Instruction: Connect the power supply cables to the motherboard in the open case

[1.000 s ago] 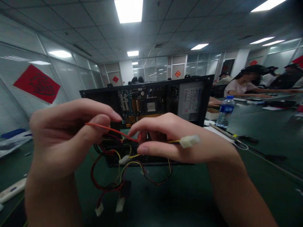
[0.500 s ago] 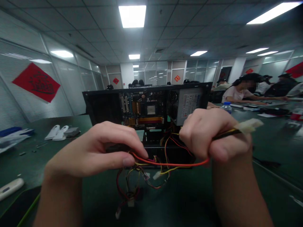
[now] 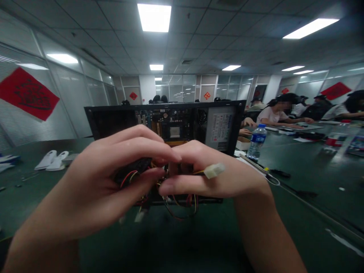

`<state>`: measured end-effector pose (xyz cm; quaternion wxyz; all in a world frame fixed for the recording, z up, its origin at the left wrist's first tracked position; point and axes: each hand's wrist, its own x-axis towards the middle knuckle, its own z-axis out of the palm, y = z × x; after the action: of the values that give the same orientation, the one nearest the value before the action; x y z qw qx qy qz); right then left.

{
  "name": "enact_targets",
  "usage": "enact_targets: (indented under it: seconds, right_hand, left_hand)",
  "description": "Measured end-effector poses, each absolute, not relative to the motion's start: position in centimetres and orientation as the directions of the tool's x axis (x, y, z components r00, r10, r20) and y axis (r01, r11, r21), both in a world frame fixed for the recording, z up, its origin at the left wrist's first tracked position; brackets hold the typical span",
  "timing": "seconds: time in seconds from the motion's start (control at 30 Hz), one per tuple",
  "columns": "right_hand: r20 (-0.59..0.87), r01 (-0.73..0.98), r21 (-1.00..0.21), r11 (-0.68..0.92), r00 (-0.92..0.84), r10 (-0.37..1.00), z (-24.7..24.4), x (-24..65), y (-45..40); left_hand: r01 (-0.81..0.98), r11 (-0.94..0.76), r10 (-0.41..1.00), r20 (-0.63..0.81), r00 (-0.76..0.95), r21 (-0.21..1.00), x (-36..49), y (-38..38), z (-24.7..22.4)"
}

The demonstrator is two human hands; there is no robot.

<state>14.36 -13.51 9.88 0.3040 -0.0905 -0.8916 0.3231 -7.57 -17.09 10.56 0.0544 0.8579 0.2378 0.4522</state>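
A black computer case (image 3: 93,117) stands open on the green table, with its motherboard (image 3: 182,123) and silver power supply (image 3: 222,129) showing. In front of it my left hand (image 3: 113,182) curls its fingers and thumb around a bundle of coloured cables. My right hand (image 3: 207,170) meets it at the fingertips and pinches the same cables. A white connector (image 3: 214,170) sticks out over the back of my right hand. Loose wires (image 3: 182,212) and another pale connector (image 3: 140,216) hang below both hands.
Right of the case stand a water bottle (image 3: 256,142) and a small open box (image 3: 243,144). Cables (image 3: 301,193) lie on the right of the table (image 3: 313,167). White objects (image 3: 52,160) sit at the left. Several people work at the far right.
My right hand has moved left to meet my left hand at the cables; the stretched red wire between them is gone from sight. The view has turned slightly right, showing the whole bottle.
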Motion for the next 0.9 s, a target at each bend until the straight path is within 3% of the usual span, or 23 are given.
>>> enact_targets:
  seconds: [0.17,0.33,0.67,0.9]
  right_hand:
    - [0.575,-0.109,-0.605,0.789,-0.746,0.337,9.6,14.2,-13.7]
    - [0.61,-0.165,-0.533,0.83,-0.754,0.242,9.9,15.0,-14.2]
    - [0.632,-0.072,-0.495,0.866,-0.713,0.302,10.0,14.8,-14.8]
    - [0.658,0.08,-0.421,0.904,-0.659,0.364,9.7,14.1,-14.8]
  left_hand:
    - [0.327,-0.895,0.42,0.824,0.38,0.305,-7.1,-17.2,10.1]
    - [0.275,-0.899,0.437,0.723,0.536,0.34,-8.3,-16.5,10.7]
    - [0.264,-0.961,0.221,0.804,0.552,0.083,-8.1,-15.7,10.7]
    - [0.373,-0.928,0.19,0.855,0.483,-0.005,-8.1,-15.4,10.7]
